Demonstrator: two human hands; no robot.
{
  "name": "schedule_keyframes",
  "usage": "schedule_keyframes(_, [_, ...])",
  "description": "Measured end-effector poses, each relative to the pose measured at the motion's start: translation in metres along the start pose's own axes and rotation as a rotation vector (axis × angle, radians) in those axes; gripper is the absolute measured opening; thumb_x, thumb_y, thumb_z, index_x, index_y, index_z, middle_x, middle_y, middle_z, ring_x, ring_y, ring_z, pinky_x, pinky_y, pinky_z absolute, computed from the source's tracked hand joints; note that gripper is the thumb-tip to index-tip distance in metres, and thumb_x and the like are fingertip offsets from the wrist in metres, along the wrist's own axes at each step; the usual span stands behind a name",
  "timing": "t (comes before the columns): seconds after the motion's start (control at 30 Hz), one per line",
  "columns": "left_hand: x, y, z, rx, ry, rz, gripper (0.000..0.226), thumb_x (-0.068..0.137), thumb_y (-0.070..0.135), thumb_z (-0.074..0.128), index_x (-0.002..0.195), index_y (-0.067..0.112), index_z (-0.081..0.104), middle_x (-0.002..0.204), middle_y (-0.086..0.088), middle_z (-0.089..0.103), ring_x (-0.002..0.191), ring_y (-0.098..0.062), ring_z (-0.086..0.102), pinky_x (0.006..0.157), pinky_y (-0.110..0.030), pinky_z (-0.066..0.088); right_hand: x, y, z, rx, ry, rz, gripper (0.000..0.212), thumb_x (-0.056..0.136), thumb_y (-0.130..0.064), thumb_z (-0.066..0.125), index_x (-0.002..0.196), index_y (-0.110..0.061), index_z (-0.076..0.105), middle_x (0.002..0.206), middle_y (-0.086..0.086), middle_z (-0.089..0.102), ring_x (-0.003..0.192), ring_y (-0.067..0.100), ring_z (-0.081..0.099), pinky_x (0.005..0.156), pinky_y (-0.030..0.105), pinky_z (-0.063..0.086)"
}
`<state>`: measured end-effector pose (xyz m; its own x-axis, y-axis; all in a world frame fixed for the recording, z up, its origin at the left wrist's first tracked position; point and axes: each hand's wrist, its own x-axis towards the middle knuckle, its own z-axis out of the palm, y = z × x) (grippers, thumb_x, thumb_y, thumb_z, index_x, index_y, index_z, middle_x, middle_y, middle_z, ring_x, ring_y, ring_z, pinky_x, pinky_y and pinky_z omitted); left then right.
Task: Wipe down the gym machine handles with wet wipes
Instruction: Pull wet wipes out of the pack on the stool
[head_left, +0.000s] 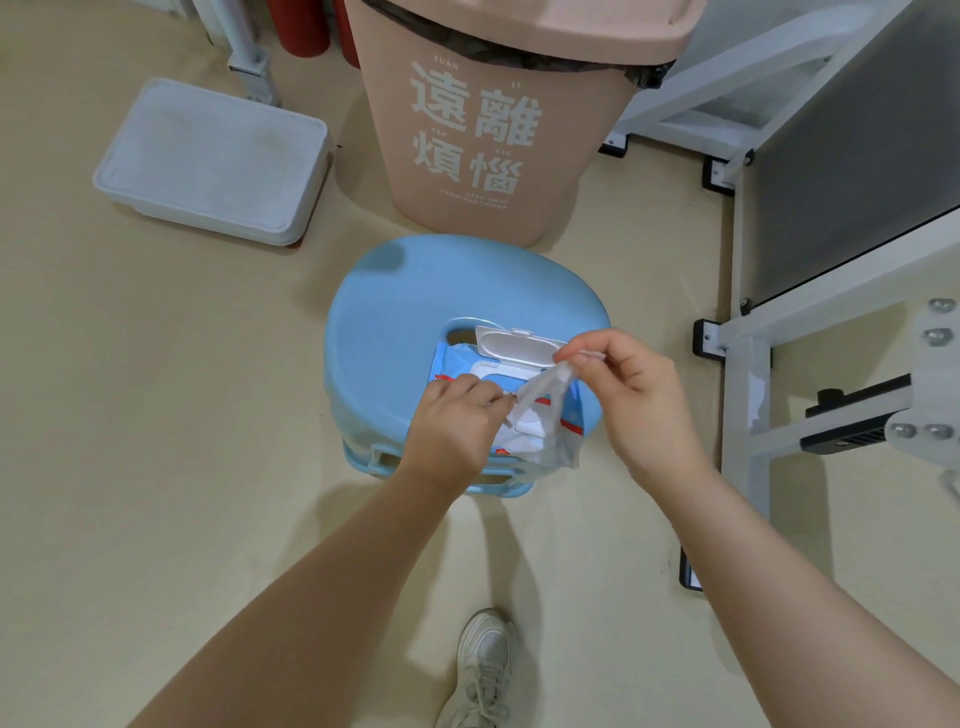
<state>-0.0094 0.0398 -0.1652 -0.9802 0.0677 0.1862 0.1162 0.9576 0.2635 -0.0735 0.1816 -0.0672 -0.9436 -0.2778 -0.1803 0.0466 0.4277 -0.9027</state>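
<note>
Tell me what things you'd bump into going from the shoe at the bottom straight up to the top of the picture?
White sneaker → blue stool with the wet wipes pack lying on it, lid flipped open → pink trash bin.

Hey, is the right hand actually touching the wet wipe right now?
Touching. The head view shows the right hand pinching the top corner of the wet wipe between thumb and fingertips, lifting it above the open wipes pack on the blue stool.

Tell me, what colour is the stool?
The stool is light blue, seen in the head view.
</note>
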Motion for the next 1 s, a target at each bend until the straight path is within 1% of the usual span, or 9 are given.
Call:
schedule_keyframes(0.1, [0.015,0.007,-0.013,0.038,-0.309,-0.119,0.032,0.088,0.01,0.042,0.109,0.027,0.059,0.098,0.003,0.063,0.099,-0.022,0.052,0.075,-0.028,0.024,-0.008,-0.015,-0.008,0.107,0.159,0.034,0.032,0.092,0.001,0.044,0.076,-0.024,0.058,0.071,-0.005,0.058,0.068,0.008,0.055,0.073,0.028,0.049])
schedule_keyframes(0.23, [0.028,0.011,-0.021,0.116,-0.364,-0.177,0.02,0.095,0.018,0.042,0.1,0.024,0.061,0.094,-0.003,0.065,0.095,-0.025,0.054,0.07,-0.029,0.025,-0.011,-0.028,-0.037,0.168,0.468,-0.042,0.033,0.096,-0.007,0.038,0.076,-0.029,0.05,0.07,-0.011,0.047,0.06,-0.003,0.043,0.058,0.014,0.037])
schedule_keyframes(0.4, [0.035,0.02,-0.027,0.146,-0.392,-0.246,0.015,0.093,0.015,0.044,0.107,0.017,0.05,0.102,-0.008,0.062,0.095,-0.029,0.056,0.066,-0.031,0.028,-0.008,-0.016,-0.045,0.139,0.254,0.209,0.031,0.098,-0.008,0.035,0.077,-0.024,0.05,0.071,-0.002,0.049,0.061,0.01,0.048,0.049,0.02,0.044])
schedule_keyframes(0.57, [0.047,0.02,-0.016,0.18,-0.448,-0.247,0.024,0.09,0.013,0.047,0.108,0.011,0.062,0.12,-0.009,0.046,0.114,-0.029,0.042,0.086,-0.034,0.032,-0.004,-0.013,-0.045,0.389,0.176,0.345,0.03,0.099,-0.007,0.036,0.075,-0.018,0.051,0.066,0.0,0.053,0.057,0.01,0.05,0.051,0.018,0.045])
schedule_keyframes(0.63, [0.043,0.016,-0.022,0.188,-0.373,-0.159,0.02,0.087,0.017,0.054,0.103,0.014,0.065,0.117,-0.007,0.049,0.111,-0.028,0.044,0.085,-0.034,0.03,-0.003,-0.012,-0.047,0.45,0.182,0.39,0.03,0.098,-0.008,0.036,0.074,-0.016,0.05,0.06,-0.001,0.055,0.05,0.012,0.048,0.046,0.018,0.043])
schedule_keyframes(0.7, [0.038,0.01,-0.029,0.201,-0.105,-0.049,0.019,0.069,0.014,0.069,0.088,0.014,0.067,0.11,-0.008,0.058,0.104,-0.028,0.048,0.08,-0.033,0.028,-0.003,-0.012,-0.048,0.463,0.177,0.438,0.029,0.098,-0.009,0.036,0.074,-0.016,0.048,0.06,0.002,0.056,0.044,0.014,0.047,0.045,0.021,0.041])
schedule_keyframes(0.77, [0.041,0.005,-0.036,0.1,0.051,-0.039,0.035,0.062,0.012,0.07,0.096,0.011,0.062,0.124,-0.014,0.056,0.116,-0.027,0.041,0.09,-0.037,0.025,-0.003,-0.013,-0.049,0.474,0.175,0.447,0.028,0.098,-0.009,0.036,0.073,-0.015,0.047,0.064,0.005,0.054,0.048,0.016,0.046,0.047,0.021,0.039])
schedule_keyframes(0.87, [0.054,0.008,-0.044,-0.053,-0.227,-0.203,0.056,0.089,0.029,0.052,0.138,0.012,0.032,0.143,-0.009,0.039,0.135,-0.023,0.03,0.111,-0.037,0.008,-0.002,-0.014,-0.052,0.491,0.179,0.462,0.029,0.097,-0.009,0.034,0.07,-0.015,0.046,0.068,0.004,0.056,0.06,0.017,0.051,0.056,0.023,0.044])
schedule_keyframes(1.0, [0.025,0.014,-0.045,-0.018,-0.372,0.042,0.068,0.085,0.041,0.005,0.125,0.01,0.051,0.131,-0.011,0.053,0.115,-0.029,0.052,0.105,-0.037,0.026,-0.003,-0.014,-0.052,0.519,0.18,0.51,0.026,0.091,-0.008,0.034,0.068,-0.014,0.045,0.074,0.005,0.058,0.07,0.021,0.056,0.075,0.032,0.048])
